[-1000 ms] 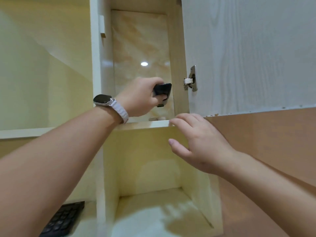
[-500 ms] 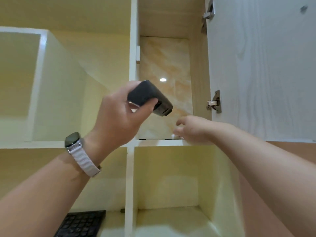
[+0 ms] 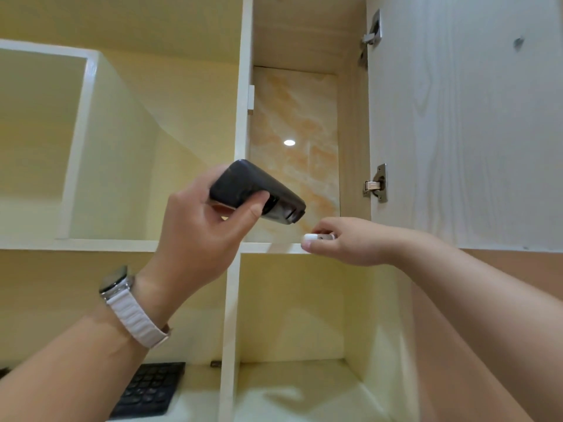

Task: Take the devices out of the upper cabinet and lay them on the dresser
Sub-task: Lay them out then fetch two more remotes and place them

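**Two devices in hand at the open cabinet**

Just in front of the upper cabinet's shelf edge, the left hand is wrapped around a dark grey device, thumb across its underside and fingers behind, holding it tilted with its metal-tipped end pointing down and to the right. It is clear of the shelf, probably drawn back this way to leave the narrow compartment free for the other hand. To the right of it and slightly lower, the right hand is pinched narrowly on a small white device, which sits at the very lip of the shelf; whether it is lifted or resting there cannot be told. The cabinet door stands open beyond the right hand, giving access. Below the left forearm, a black keyboard lies on a lower surface. The dresser itself is not in view, so both devices are, by my judgement, yet to be laid down.
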{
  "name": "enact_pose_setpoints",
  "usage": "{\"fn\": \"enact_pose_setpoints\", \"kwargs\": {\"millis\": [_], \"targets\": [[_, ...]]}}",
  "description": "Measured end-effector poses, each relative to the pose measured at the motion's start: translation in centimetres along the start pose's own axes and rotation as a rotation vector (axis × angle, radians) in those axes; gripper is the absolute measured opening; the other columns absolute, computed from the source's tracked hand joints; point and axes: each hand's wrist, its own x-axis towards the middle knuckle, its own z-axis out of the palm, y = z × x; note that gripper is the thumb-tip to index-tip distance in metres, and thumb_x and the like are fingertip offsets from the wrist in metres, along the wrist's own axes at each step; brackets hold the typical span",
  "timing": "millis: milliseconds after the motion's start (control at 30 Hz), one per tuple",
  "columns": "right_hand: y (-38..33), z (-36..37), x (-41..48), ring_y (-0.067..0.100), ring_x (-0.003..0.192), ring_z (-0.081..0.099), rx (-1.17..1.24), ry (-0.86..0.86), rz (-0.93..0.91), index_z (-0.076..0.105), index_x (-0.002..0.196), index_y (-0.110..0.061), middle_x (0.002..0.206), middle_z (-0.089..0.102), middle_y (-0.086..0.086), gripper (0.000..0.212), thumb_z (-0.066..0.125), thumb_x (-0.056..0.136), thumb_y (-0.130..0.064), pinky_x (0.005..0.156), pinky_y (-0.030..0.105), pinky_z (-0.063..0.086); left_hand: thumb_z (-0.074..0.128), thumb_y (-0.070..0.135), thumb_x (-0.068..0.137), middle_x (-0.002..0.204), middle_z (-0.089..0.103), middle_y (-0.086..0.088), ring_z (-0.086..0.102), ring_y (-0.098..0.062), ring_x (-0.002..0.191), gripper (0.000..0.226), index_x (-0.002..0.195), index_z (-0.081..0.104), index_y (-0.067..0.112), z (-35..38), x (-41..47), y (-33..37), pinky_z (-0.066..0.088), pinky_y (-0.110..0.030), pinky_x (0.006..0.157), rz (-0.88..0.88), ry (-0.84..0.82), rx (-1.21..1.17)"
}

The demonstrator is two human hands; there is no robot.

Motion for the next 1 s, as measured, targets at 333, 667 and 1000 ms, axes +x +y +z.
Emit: {"fn": "enact_pose_setpoints", "kwargs": {"millis": [333,667,1000], "targets": [[1.8,3.1,-4.3,0.018,0.071,0.048,-0.091,0.808,-0.344,0.059,0.091,-0.014,0.084,0.055,-0.004,0.015,0.07,0.085,-0.023,0.054,0.037,0.043,0.071,0.014,0.082,0.066,0.059,0.001,0.053,-0.005,0.057,0.016,0.072,0.061,0.022,0.2,-2.6,4.3,0.04,-0.008,0.054,-0.064,0.016,0.096],[-0.2,5.2,-13.6,0.002,0.065,0.054,0.595,0.967,-0.085,0.06,0.082,-0.021,0.076,0.059,-0.008,0.01,0.071,0.081,-0.021,0.055,0.01,0.042,0.065,0.04,0.07,0.071,0.062,-0.002,0.061,-0.016,0.072,0.023,0.079,0.062,0.02,2.8,-8.5,2.8,0.051,-0.028,0.067,-0.4,-0.008,-0.13],[-2.8,12.2,-21.3,0.005,0.061,0.054,0.613,0.847,0.356,0.058,0.086,-0.022,0.074,0.059,-0.006,0.006,0.063,0.09,-0.022,0.052,0.022,0.047,0.063,0.019,0.082,0.091,0.076,-0.004,0.071,-0.021,0.09,0.01,0.092,0.064,0.015,4.4,-14.5,1.8,0.055,-0.047,0.084,-0.736,-0.115,-0.618]]}}
